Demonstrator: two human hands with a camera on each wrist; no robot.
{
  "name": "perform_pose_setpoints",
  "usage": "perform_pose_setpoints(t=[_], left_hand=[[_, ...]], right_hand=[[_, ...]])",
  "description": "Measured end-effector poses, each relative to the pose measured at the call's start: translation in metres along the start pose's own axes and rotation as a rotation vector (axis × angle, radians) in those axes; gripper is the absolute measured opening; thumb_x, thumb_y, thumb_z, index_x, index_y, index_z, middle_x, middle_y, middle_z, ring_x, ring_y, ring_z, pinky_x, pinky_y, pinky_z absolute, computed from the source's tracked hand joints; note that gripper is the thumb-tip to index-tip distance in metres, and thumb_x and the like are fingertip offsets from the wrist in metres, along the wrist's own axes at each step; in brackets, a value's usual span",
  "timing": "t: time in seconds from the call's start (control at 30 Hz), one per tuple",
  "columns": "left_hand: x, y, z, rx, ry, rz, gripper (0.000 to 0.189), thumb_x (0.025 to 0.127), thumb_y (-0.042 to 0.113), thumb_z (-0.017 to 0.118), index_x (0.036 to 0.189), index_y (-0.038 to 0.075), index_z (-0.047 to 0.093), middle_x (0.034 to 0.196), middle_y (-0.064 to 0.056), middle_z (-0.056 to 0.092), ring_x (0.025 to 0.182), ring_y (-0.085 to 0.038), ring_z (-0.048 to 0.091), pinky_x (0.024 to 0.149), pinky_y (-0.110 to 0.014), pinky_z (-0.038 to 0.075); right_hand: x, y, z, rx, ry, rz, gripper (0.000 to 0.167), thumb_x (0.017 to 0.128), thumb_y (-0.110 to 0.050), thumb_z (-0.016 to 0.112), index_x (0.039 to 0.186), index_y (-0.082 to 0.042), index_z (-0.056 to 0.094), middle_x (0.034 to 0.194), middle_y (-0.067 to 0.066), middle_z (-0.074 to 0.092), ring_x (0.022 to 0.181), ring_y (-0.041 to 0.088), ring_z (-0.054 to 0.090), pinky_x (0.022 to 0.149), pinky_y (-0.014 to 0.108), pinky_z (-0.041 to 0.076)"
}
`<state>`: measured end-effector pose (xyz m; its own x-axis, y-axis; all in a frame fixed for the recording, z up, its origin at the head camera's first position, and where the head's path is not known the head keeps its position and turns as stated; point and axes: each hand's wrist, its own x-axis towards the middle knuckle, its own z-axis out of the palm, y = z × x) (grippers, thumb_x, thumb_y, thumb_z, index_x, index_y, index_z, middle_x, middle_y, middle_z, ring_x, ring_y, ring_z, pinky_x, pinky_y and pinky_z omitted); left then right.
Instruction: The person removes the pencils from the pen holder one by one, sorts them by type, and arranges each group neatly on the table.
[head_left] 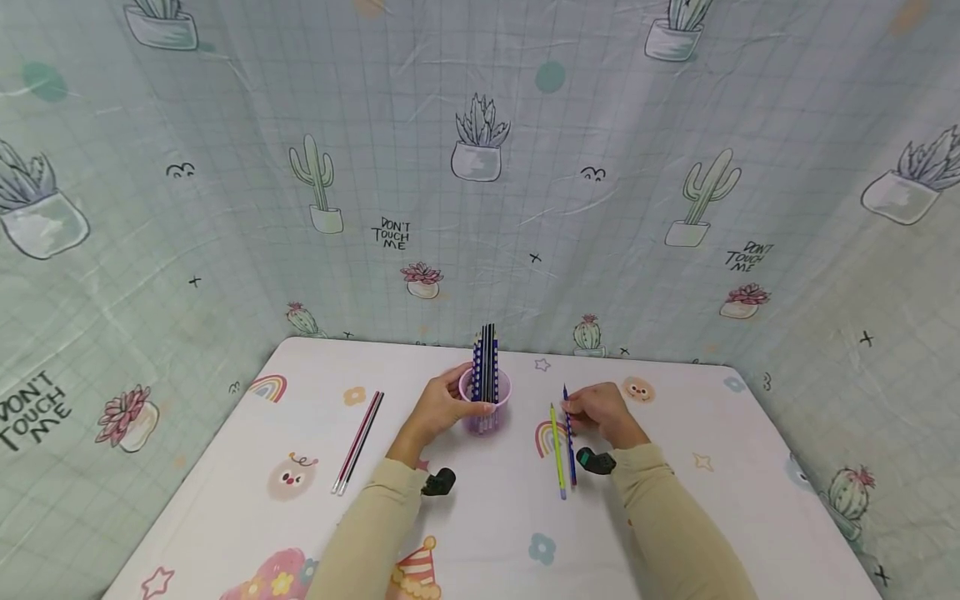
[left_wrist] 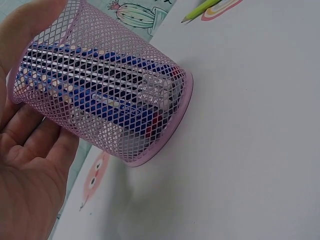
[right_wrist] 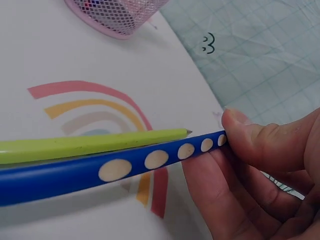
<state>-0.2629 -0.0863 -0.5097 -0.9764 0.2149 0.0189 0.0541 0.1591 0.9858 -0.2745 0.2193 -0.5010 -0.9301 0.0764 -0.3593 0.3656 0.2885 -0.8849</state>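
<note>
My left hand (head_left: 444,407) grips a pink mesh pencil cup (left_wrist: 120,85) near its rim, thumb on one side and fingers round the other. Inside the cup stand several pencils (head_left: 486,367), blue ones with pale dots and black-and-white striped ones, their upper ends sticking out above the rim. My right hand (head_left: 598,410) pinches a blue pencil (right_wrist: 135,165) with pale oval dots between thumb and fingers, near its pointed end. A yellow-green pencil (head_left: 558,454) lies on the table just left of the blue one, its sharp tip toward the back.
Two slim pencils, one red (head_left: 357,442) and one black (head_left: 363,442), lie side by side on the left of the white printed table (head_left: 480,533). A cactus-patterned cloth (head_left: 525,250) rises behind the table's back edge and along both sides.
</note>
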Motion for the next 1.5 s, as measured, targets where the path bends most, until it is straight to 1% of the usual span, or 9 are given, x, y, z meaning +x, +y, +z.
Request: perform_pose_setpoints(t=[0.17, 0.3, 0.47, 0.67, 0.87, 0.97, 1.23, 1.5], left_hand=[[0.000, 0.001, 0.000, 0.004, 0.000, 0.001, 0.089, 0.078, 0.017, 0.093, 0.155, 0.016, 0.050, 0.144, -0.012, 0.066, 0.129, -0.027, 0.066, 0.118, -0.048, 0.048], [0.000, 0.001, 0.000, 0.001, -0.001, -0.004, 0.090, 0.077, 0.016, 0.093, 0.156, 0.015, 0.049, 0.145, -0.011, 0.065, 0.129, -0.026, 0.066, 0.118, -0.046, 0.048], [0.001, 0.000, -0.001, -0.001, -0.002, -0.003, 0.089, 0.077, 0.016, 0.093, 0.155, 0.017, 0.050, 0.146, -0.009, 0.064, 0.129, -0.024, 0.066, 0.118, -0.044, 0.048], [0.002, -0.001, -0.001, -0.009, -0.013, -0.012, 0.090, 0.077, 0.017, 0.094, 0.156, 0.016, 0.049, 0.147, -0.009, 0.064, 0.131, -0.025, 0.065, 0.119, -0.044, 0.047], [0.002, 0.001, -0.001, -0.031, -0.013, -0.016, 0.091, 0.077, 0.016, 0.093, 0.156, 0.014, 0.048, 0.146, -0.012, 0.064, 0.131, -0.027, 0.065, 0.119, -0.046, 0.046], [0.003, 0.000, -0.001, -0.038, -0.015, -0.018, 0.092, 0.077, 0.016, 0.094, 0.157, 0.014, 0.047, 0.147, -0.012, 0.064, 0.132, -0.028, 0.065, 0.119, -0.046, 0.047], [0.003, 0.000, -0.001, -0.034, -0.015, -0.013, 0.092, 0.076, 0.014, 0.094, 0.156, 0.013, 0.048, 0.148, -0.012, 0.062, 0.132, -0.027, 0.064, 0.118, -0.043, 0.048], [0.002, 0.003, -0.001, -0.022, -0.006, -0.013, 0.091, 0.077, 0.014, 0.093, 0.156, 0.012, 0.048, 0.151, -0.011, 0.059, 0.133, -0.026, 0.064, 0.118, -0.043, 0.048]], right_hand=[[0.000, 0.005, 0.001, 0.007, -0.009, 0.023, 0.023, 0.092, -0.003, 0.076, 0.111, 0.010, 0.072, 0.077, 0.005, 0.069, 0.061, 0.011, 0.062, 0.056, 0.020, 0.056], [0.000, 0.007, 0.002, -0.012, -0.017, 0.036, 0.024, 0.090, -0.003, 0.078, 0.110, 0.010, 0.073, 0.078, 0.005, 0.071, 0.061, 0.010, 0.063, 0.056, 0.020, 0.057], [0.003, 0.010, 0.004, -0.034, -0.027, 0.047, 0.022, 0.087, -0.002, 0.081, 0.106, 0.008, 0.074, 0.077, 0.006, 0.073, 0.061, 0.011, 0.065, 0.056, 0.021, 0.058], [0.004, 0.014, 0.006, -0.058, -0.026, 0.065, 0.018, 0.086, -0.002, 0.082, 0.101, 0.006, 0.076, 0.076, 0.006, 0.073, 0.060, 0.010, 0.065, 0.057, 0.021, 0.059], [0.002, 0.013, 0.007, -0.066, -0.033, 0.034, 0.015, 0.085, 0.001, 0.082, 0.097, 0.008, 0.077, 0.073, 0.005, 0.072, 0.060, 0.010, 0.066, 0.056, 0.021, 0.059], [0.001, 0.013, 0.008, -0.079, -0.033, 0.015, 0.013, 0.084, 0.001, 0.081, 0.095, 0.008, 0.077, 0.071, 0.004, 0.071, 0.059, 0.010, 0.064, 0.054, 0.020, 0.058], [0.002, 0.011, 0.009, -0.132, -0.035, 0.030, 0.011, 0.084, 0.000, 0.081, 0.092, 0.006, 0.076, 0.072, 0.005, 0.071, 0.057, 0.010, 0.064, 0.054, 0.020, 0.058], [0.004, 0.009, 0.009, -0.156, -0.053, 0.057, 0.012, 0.084, 0.000, 0.082, 0.093, 0.006, 0.076, 0.073, 0.007, 0.072, 0.056, 0.011, 0.065, 0.054, 0.020, 0.058]])
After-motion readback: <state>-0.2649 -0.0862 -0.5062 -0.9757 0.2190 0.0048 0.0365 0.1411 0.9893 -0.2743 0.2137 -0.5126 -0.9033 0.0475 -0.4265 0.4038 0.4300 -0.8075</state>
